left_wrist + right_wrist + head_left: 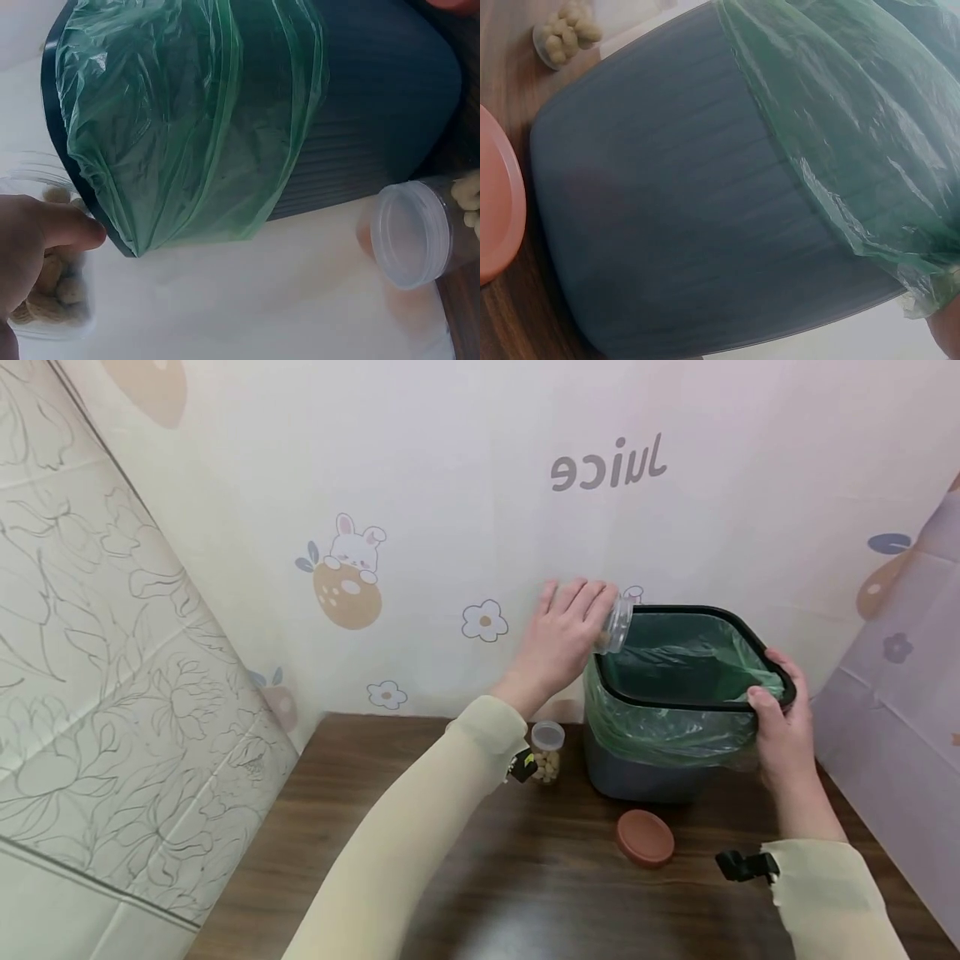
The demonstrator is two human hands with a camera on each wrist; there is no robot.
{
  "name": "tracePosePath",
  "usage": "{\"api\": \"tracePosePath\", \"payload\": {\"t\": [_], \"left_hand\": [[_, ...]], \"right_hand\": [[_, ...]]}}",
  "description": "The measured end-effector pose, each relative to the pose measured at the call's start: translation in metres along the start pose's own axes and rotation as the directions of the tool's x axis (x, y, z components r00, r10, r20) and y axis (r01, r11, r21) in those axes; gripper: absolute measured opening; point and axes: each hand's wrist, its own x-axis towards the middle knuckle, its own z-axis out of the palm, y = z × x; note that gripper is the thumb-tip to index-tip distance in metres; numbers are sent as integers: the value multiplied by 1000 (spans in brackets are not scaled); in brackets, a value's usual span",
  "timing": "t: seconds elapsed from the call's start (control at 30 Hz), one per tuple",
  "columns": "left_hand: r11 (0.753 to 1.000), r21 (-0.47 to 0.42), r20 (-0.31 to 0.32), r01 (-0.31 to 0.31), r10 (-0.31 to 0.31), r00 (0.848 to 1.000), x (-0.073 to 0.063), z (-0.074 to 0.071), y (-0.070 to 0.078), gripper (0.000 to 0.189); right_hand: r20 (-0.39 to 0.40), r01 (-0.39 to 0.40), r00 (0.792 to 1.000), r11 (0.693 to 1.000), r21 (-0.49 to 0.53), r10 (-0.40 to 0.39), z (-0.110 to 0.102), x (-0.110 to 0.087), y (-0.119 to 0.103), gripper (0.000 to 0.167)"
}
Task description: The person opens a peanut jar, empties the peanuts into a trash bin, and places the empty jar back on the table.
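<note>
My left hand [561,639] grips a clear jar [618,625], tipped on its side at the left rim of a dark trash bin [645,777]. Peanuts in their shells [49,300] show inside that jar in the left wrist view, beside the thumb [67,225]. A green plastic bag [660,735] lines the bin and folds down over its outside. On the bin's right side, my right hand [787,722] holds the black rim, thumb over the top edge and fingers on the outside. Little of this hand shows in the right wrist view.
A second clear jar of nuts [546,766] with a translucent lid stands left of the bin. In front of the bin, a round reddish lid [645,837] lies on the brown wooden table [360,802]. A patterned cloth wall [450,485] rises close behind.
</note>
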Motion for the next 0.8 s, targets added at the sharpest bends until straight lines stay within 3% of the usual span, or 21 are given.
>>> {"api": "tracePosePath", "payload": {"t": [0.4,0.8], "left_hand": [[987,136,-58,-90,98,993,5,4,10,59],[984,122,-52,-129,136,989,16,-2,8,54]], "right_hand": [[-3,7,1000,999,45,-7,2,0,-2,65],[-4,6,1000,999,36,-6,5,0,-2,65]]}}
